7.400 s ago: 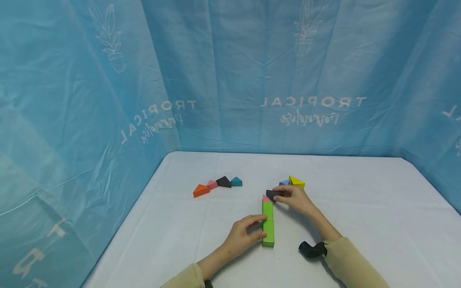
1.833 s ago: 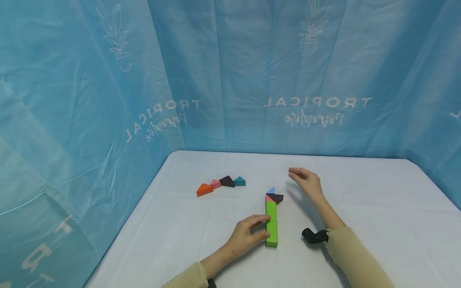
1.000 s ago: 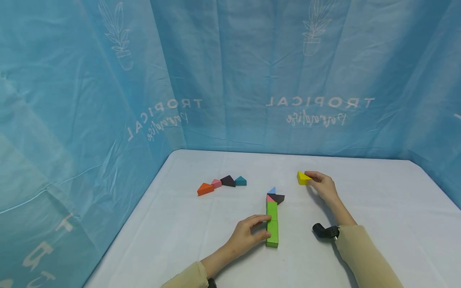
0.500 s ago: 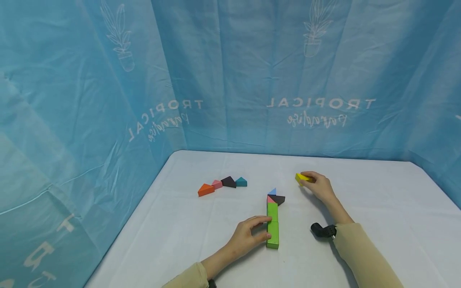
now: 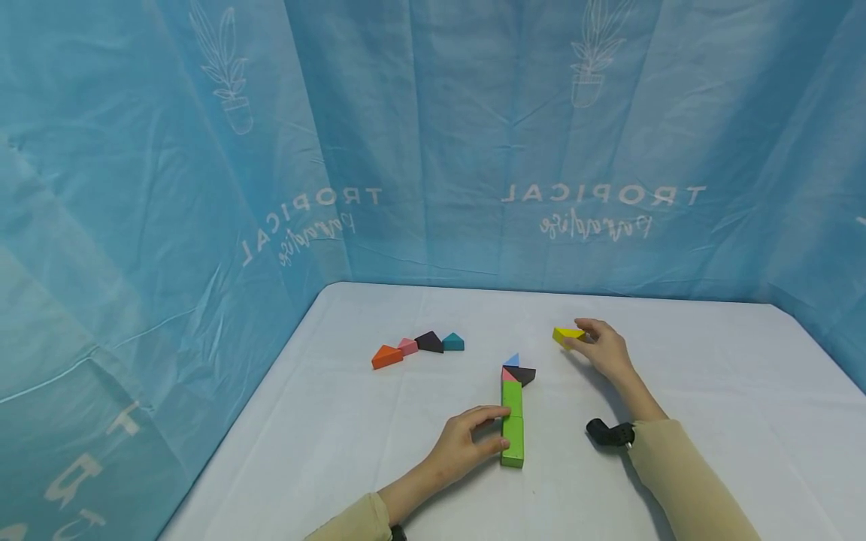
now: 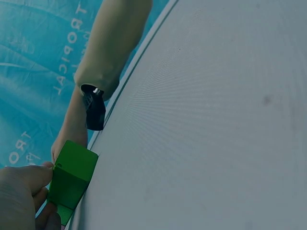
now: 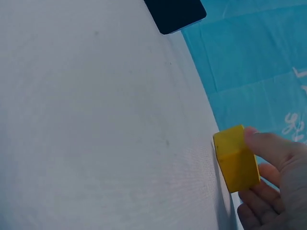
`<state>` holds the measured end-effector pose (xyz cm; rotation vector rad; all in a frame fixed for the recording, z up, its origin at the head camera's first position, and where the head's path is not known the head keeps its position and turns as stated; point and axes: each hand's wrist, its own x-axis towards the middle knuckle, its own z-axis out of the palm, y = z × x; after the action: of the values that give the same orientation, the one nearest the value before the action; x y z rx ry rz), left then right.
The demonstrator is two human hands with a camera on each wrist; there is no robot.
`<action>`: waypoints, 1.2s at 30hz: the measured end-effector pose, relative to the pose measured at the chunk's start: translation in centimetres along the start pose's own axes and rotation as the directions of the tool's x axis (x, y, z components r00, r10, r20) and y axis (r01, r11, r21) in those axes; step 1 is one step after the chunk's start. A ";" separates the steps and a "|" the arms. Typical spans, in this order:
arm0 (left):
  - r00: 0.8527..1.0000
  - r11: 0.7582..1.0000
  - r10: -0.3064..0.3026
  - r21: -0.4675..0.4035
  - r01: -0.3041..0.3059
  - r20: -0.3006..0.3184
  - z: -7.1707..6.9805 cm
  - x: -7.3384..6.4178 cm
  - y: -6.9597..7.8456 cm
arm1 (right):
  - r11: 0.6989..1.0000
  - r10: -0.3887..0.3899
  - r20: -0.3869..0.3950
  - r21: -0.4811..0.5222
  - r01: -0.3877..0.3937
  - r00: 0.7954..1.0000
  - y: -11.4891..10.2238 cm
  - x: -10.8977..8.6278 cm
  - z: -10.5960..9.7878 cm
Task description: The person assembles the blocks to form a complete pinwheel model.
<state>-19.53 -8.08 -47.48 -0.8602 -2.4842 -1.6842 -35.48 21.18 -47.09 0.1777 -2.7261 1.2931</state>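
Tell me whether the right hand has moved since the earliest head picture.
Yes. Judged against the teal block, the right hand has moved right and farther back; it now holds the yellow block.

Blue printed curtain [image 5: 440, 135] hangs behind a white table [image 5: 717, 376]

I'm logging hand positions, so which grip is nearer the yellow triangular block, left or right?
Right: the right grip holds the yellow triangular block. The left grip is farther, touching the green rectangular blocks, left of the yellow block, nearer the head camera.
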 end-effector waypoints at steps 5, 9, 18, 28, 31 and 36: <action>0.999 0.999 0.041 0.014 -0.041 0.000 -0.1 0.0 -0.2 | 1.000 0.006 -0.073 -0.006 -0.007 0.997 0.1 -0.2 0.1; 1.000 1.000 0.027 0.009 -0.027 0.003 -0.2 0.0 -0.1 | 1.000 -0.010 -0.078 0.008 0.010 0.997 0.2 -0.2 0.2; 0.999 0.999 0.037 -0.020 -0.037 0.010 -0.8 -0.3 3.2 | 0.998 0.002 -0.025 0.056 0.000 1.000 0.5 -0.1 0.0; 1.000 1.000 0.021 -0.012 -0.021 0.015 -1.0 0.0 2.9 | 0.985 -0.044 0.050 0.172 0.035 0.998 0.9 0.3 -0.8; 1.000 1.000 0.011 -0.007 -0.011 0.013 -0.5 0.0 1.4 | 0.983 -0.041 0.080 0.181 0.026 0.996 1.1 0.3 -0.9; 1.000 1.000 0.023 0.004 -0.023 0.012 -0.1 0.0 -0.1 | 0.983 -0.026 0.086 0.181 0.010 0.996 1.3 0.1 -0.9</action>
<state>-19.57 -8.22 -47.56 -0.8976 -2.4742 -1.6712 -35.74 22.64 -47.50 0.2819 -2.6686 1.5631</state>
